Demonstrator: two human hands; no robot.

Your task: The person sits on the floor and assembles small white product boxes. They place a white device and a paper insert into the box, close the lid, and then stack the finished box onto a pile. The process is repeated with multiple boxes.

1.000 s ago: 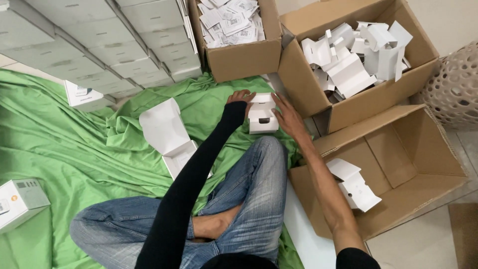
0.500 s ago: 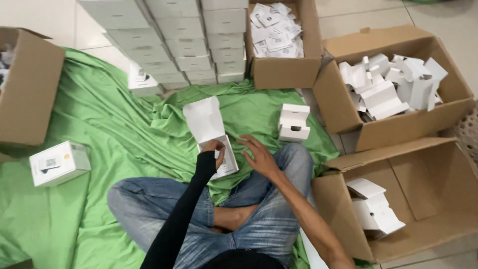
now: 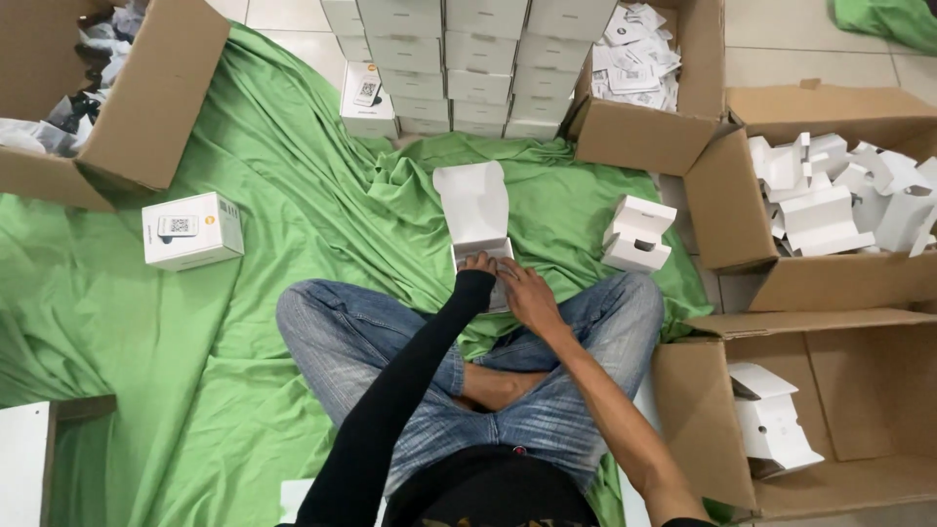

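Note:
I sit cross-legged on a green cloth (image 3: 244, 322). An open white carton (image 3: 474, 210) with its lid flap standing up lies on the cloth in front of my knees. My left hand (image 3: 478, 263), in a black sleeve, rests on the carton's near edge. My right hand (image 3: 527, 293) grips the same near edge from the right side, fingers bent over it. A white folded insert (image 3: 636, 234) sits on the cloth to the right, apart from both hands.
Stacked white boxes (image 3: 468, 63) stand at the back. A cardboard box of leaflets (image 3: 639, 59) and one of white inserts (image 3: 839, 195) are back right. Another cardboard box (image 3: 781, 429) holds a few inserts. A printed white box (image 3: 192, 229) lies left, by a cardboard box (image 3: 137, 98).
Both hands left the white insert at the right and came back to the open carton in front of my knees. The view swung left and downward.

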